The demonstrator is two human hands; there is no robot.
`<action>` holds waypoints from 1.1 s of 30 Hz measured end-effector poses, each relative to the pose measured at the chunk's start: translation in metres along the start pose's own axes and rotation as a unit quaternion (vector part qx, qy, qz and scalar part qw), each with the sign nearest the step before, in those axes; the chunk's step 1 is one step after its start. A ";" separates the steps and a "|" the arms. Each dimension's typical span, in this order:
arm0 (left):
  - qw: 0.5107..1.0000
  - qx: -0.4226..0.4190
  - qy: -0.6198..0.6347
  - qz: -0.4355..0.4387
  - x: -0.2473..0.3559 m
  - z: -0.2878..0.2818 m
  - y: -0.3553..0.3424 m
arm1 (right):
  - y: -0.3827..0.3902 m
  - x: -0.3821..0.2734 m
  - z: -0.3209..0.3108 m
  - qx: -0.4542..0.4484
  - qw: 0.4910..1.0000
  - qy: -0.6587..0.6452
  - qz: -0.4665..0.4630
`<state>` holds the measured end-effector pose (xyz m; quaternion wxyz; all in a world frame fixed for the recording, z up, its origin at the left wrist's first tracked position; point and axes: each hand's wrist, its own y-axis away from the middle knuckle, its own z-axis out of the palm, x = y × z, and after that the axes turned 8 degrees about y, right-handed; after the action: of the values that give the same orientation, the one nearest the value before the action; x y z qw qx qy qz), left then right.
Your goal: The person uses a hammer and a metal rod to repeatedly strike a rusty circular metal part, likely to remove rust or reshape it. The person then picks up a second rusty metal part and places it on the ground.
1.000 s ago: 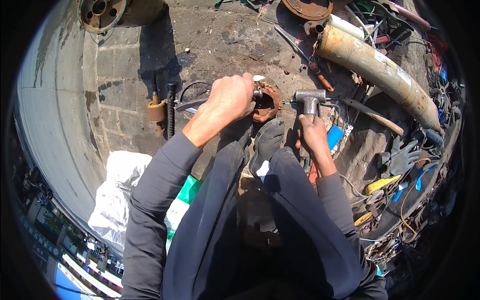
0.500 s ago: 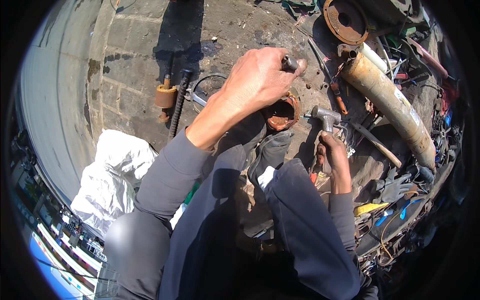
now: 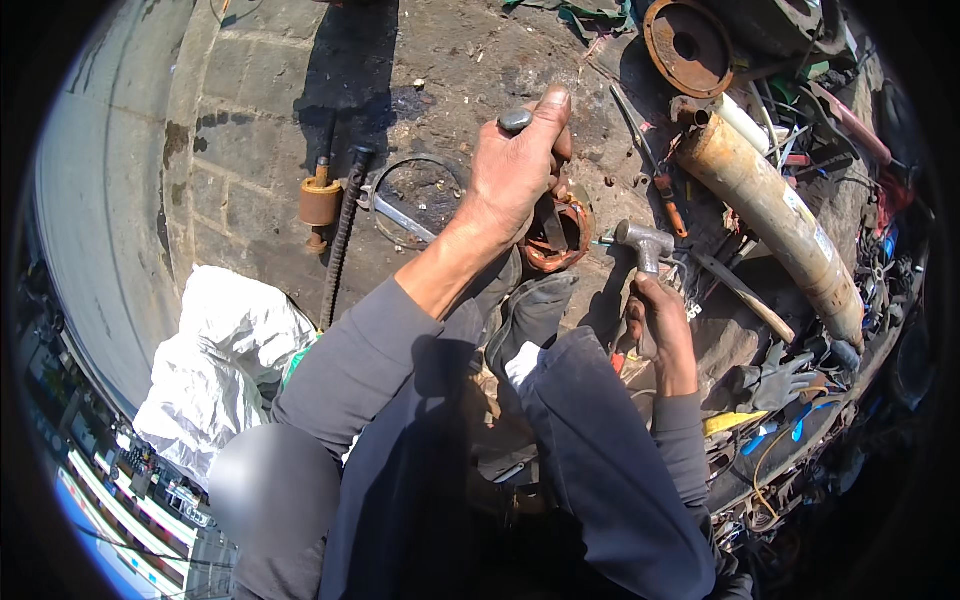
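Note:
My left hand (image 3: 510, 175) is closed around a chisel-like metal bar (image 3: 515, 121), whose blunt grey end shows above the fist. The bar's lower part slants into the opening of a round, rusty, reddish-brown housing (image 3: 582, 228) standing between my feet. Whether its tip touches the inner wall I cannot tell. To the right, my right hand (image 3: 661, 318) grips the handle of a hammer (image 3: 645, 237). The grey steel hammer head is upright above that fist, apart from both the bar and the housing.
Left of the housing lie a ribbed steel rod (image 3: 345, 240), a rusty cylindrical part on a shaft (image 3: 320, 202) and a spanner (image 3: 402, 217). On the right are an orange-handled screwdriver (image 3: 671, 205), a long rusty pipe (image 3: 775, 215), a rusty disc (image 3: 688, 47) and grey gloves (image 3: 775, 377).
My left hand has turned, and the bar's top end has swung left. The bar's lower part now shows inside the housing. My right hand and the hammer have barely moved.

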<state>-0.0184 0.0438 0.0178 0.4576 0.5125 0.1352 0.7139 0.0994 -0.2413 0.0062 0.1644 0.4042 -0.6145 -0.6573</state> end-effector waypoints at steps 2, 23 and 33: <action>1.000 -0.002 -0.015 0.007 -0.007 -0.003 -0.001 | 0.001 -0.001 0.000 -0.001 1.000 -0.006 0.001; 0.999 -0.014 -0.017 0.027 -0.024 -0.002 -0.005 | -0.001 0.002 -0.004 -0.005 1.000 -0.005 0.008; 0.990 -0.027 -0.112 0.084 -0.032 0.008 -0.003 | 0.019 -0.026 0.013 0.023 0.999 0.029 -0.016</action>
<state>-0.0082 0.0174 0.0000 0.4217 0.5866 0.0200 0.6911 0.1005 -0.2176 0.0312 0.1620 0.4369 -0.6178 -0.6333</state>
